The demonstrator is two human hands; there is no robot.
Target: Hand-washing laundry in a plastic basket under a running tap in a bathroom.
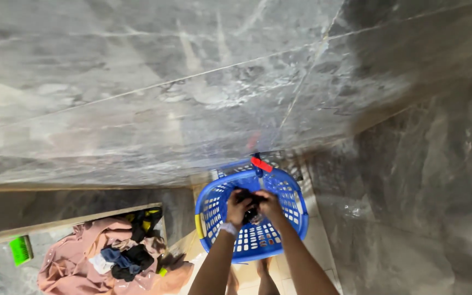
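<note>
1. A grey marble wall point(192, 82), glossy and veined, with thin grout lines, fills most of the view; it meets a darker marble wall point(427, 191) at a corner on the right.
2. A pile of clothes point(105, 259), soft pink cloth with dark and white pieces on it, lies on a marble ledge point(6, 267) at lower left, beside a green brush point(21, 249).
3. A blue plastic basket point(296, 210), rounded with slotted walls, stands on the pale tiled floor point(320, 240) in the corner, close to both walls.
4. The left hand point(239, 207) and right hand point(270, 205) meet over the basket, fingers curled tight around a small dark cloth point(250, 198).
5. A red tap handle point(261, 164) sits just above the basket's far rim.
</note>
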